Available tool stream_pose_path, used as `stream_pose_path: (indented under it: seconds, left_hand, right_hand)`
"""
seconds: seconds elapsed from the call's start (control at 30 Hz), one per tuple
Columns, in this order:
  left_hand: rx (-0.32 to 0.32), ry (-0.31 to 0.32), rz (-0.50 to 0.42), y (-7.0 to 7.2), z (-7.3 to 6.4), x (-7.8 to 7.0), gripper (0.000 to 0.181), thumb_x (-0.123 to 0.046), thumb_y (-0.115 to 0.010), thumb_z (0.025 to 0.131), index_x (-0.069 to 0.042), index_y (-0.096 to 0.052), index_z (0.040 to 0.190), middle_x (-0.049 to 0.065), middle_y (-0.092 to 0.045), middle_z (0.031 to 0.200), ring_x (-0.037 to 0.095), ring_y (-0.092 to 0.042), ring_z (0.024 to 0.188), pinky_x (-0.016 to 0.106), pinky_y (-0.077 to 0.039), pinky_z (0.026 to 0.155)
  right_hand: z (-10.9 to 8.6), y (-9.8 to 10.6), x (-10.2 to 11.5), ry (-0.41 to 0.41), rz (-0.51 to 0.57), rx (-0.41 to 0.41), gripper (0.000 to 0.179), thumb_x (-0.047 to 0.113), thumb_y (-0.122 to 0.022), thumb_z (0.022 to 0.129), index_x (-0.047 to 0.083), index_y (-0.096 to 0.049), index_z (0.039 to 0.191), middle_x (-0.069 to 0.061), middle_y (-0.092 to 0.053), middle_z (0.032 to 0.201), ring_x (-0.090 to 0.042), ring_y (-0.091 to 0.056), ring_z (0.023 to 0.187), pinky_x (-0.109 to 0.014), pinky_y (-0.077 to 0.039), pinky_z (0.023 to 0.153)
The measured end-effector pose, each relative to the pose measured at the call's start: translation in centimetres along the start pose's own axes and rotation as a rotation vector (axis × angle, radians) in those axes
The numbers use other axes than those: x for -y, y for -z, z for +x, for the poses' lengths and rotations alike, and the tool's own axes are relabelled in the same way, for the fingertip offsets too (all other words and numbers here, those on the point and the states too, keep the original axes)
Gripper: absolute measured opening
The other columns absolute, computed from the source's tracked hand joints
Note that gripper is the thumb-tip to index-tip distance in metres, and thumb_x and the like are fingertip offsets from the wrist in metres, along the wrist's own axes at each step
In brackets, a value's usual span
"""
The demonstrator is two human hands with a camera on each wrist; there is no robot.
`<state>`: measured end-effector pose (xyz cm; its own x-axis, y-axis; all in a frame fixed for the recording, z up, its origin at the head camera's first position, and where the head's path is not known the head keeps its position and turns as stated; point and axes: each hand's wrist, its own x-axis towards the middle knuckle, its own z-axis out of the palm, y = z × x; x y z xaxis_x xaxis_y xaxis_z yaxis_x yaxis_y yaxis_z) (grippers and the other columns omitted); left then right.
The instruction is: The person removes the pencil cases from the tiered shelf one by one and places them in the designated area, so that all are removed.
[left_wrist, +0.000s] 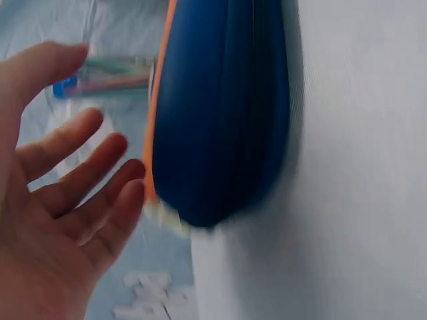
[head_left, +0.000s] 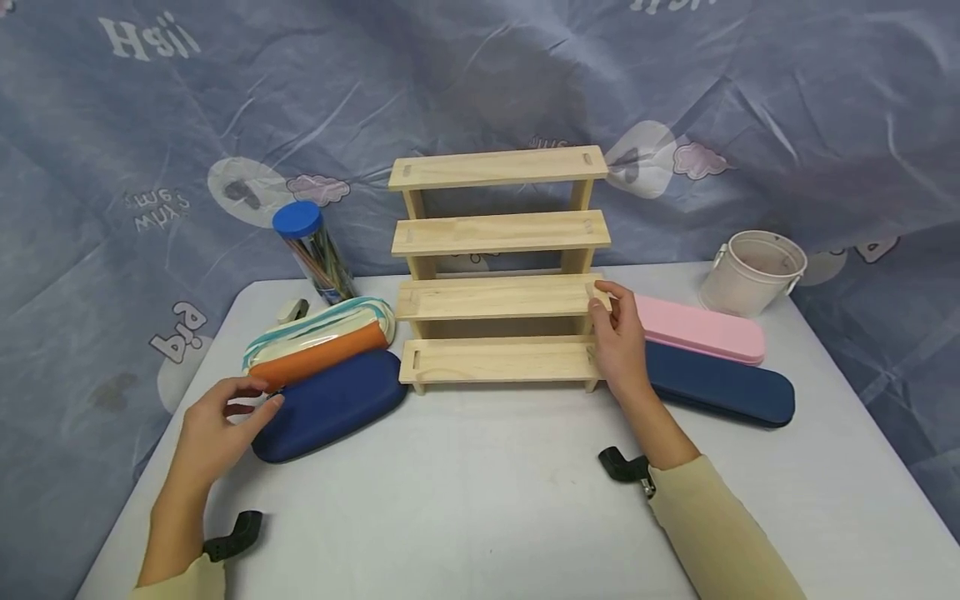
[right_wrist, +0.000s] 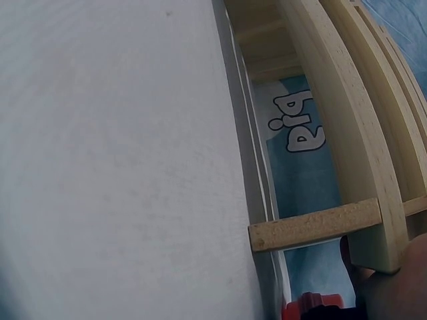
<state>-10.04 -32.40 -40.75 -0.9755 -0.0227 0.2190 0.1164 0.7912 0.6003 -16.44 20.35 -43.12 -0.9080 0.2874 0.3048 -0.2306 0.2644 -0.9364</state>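
A four-step wooden display rack [head_left: 498, 362] stands on the white table. My right hand [head_left: 621, 342] grips its right end at the second-lowest shelf, thumb and fingers about the board's edge. In the right wrist view, only part of that hand [right_wrist: 400, 287] shows beside the rack's wooden boards [right_wrist: 363, 133]. My left hand [head_left: 217, 429] is at the left end of a navy pencil case [head_left: 330, 406], fingers loosely bent and holding nothing. The left wrist view has the hand [left_wrist: 67, 193] apart from the case [left_wrist: 220, 113], palm showing. Behind that case lie an orange pouch [head_left: 318, 354] and a teal-striped pouch [head_left: 315, 329].
A blue-lidded clear jar [head_left: 318, 250] of thin sticks leans at the back left, near a small pale-and-black item [head_left: 292, 311]. Right of the rack lie a pink case [head_left: 701, 329] and a dark blue case [head_left: 720, 383], with a white bucket [head_left: 752, 271] behind. Printed cloth hangs behind.
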Motion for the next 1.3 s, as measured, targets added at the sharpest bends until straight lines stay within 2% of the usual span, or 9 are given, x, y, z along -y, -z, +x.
stream_pose_path:
  seconds: [0.1, 0.23, 0.47, 0.63, 0.73, 0.83, 1.07, 1.2, 1.3]
  left_hand:
    - [-0.021, -0.097, -0.007, -0.5, 0.5, -1.6, 0.038, -0.034, -0.075, 0.085, -0.012, -0.062, 0.114, 0.004, -0.062, 0.110, 0.025, -0.059, 0.098, 0.032, -0.049, 0.079]
    - [0.018, -0.191, -0.002, -1.2, 1.3, -3.2, 0.043, -0.031, -0.074, 0.086, -0.011, -0.061, 0.121, 0.005, -0.060, 0.120, 0.029, -0.058, 0.104, 0.050, -0.047, 0.083]
    - [0.099, -0.281, 0.087, -2.6, 2.5, -5.5, 0.054, -0.034, -0.075, 0.084, -0.013, -0.057, 0.131, 0.004, -0.047, 0.142, 0.032, -0.044, 0.127, 0.057, -0.038, 0.098]
    - [0.118, -0.321, 0.028, -3.7, 2.8, -7.4, 0.056, -0.036, -0.075, 0.084, -0.020, -0.055, 0.135, -0.004, -0.042, 0.147, 0.025, -0.038, 0.134, 0.056, -0.034, 0.102]
    - [0.125, -0.357, 0.011, -4.3, 3.2, -8.4, 0.058, -0.038, -0.074, 0.085, -0.021, -0.053, 0.137, -0.006, -0.039, 0.148, 0.023, -0.036, 0.135, 0.055, -0.034, 0.102]
    - [0.131, -0.380, 0.053, -4.8, 3.7, -9.1, 0.063, -0.042, -0.072, 0.085, -0.021, -0.050, 0.140, -0.005, -0.035, 0.151, 0.023, -0.033, 0.137, 0.056, -0.033, 0.103]
    - [0.135, -0.392, 0.152, -6.1, 4.7, -9.6, 0.068, -0.045, -0.069, 0.086, -0.024, -0.043, 0.145, -0.005, -0.026, 0.155, 0.023, -0.024, 0.141, 0.057, -0.029, 0.106]
    - [0.125, -0.423, 0.180, -6.8, 5.3, -9.5, 0.068, -0.044, -0.068, 0.087, -0.022, -0.042, 0.146, -0.003, -0.025, 0.156, 0.026, -0.020, 0.143, 0.057, -0.027, 0.107]
    - [0.118, -0.445, 0.251, -7.2, 5.7, -9.5, 0.071, -0.048, -0.067, 0.087, -0.022, -0.039, 0.147, 0.001, -0.023, 0.157, 0.030, -0.018, 0.143, 0.058, -0.025, 0.107]
  right_hand:
    - [0.0, 0.0, 0.1, -0.002, -0.010, -0.005, 0.037, 0.034, -0.048, 0.102, 0.020, -0.049, 0.136, -0.012, -0.048, 0.084, -0.017, -0.039, 0.063, -0.030, -0.034, 0.057]
    - [0.0, 0.0, 0.4, -0.001, 0.000, 0.005, 0.038, 0.027, -0.047, 0.102, 0.012, -0.047, 0.137, -0.015, -0.048, 0.086, -0.016, -0.038, 0.063, -0.029, -0.034, 0.057]
    - [-0.2, 0.7, 0.7, -0.014, -0.087, -0.003, 0.041, 0.038, -0.047, 0.101, 0.022, -0.048, 0.138, -0.003, -0.054, 0.127, -0.018, -0.049, 0.080, -0.031, -0.039, 0.065]
    - [-0.3, 1.7, 1.1, 0.005, -0.214, 0.058, 0.047, 0.047, -0.046, 0.099, 0.027, -0.045, 0.142, -0.002, -0.046, 0.142, -0.023, -0.056, 0.106, -0.043, -0.045, 0.084]
    - [-0.3, 2.4, 1.2, 0.062, -0.339, 0.107, 0.051, 0.047, -0.045, 0.099, 0.028, -0.041, 0.146, -0.005, -0.043, 0.143, -0.025, -0.051, 0.118, -0.049, -0.042, 0.093]
    - [-0.3, 3.0, 1.2, 0.147, -0.475, 0.151, 0.054, 0.043, -0.048, 0.099, 0.026, -0.037, 0.149, -0.008, -0.039, 0.146, -0.029, -0.041, 0.128, -0.054, -0.034, 0.100]
    - [-0.6, 4.3, 1.5, 0.364, -0.788, 0.212, 0.063, 0.035, -0.057, 0.095, 0.017, -0.033, 0.151, -0.017, -0.028, 0.152, -0.037, -0.027, 0.138, -0.059, -0.028, 0.104]
    - [-0.9, 4.9, 1.8, 0.438, -0.873, 0.236, 0.065, 0.039, -0.058, 0.094, 0.016, -0.034, 0.150, -0.015, -0.025, 0.154, -0.031, -0.022, 0.141, -0.057, -0.028, 0.104]
    - [-1.2, 5.4, 1.9, 0.458, -0.894, 0.264, 0.069, 0.042, -0.059, 0.092, 0.018, -0.032, 0.151, -0.015, -0.025, 0.154, -0.031, -0.021, 0.141, -0.057, -0.027, 0.104]
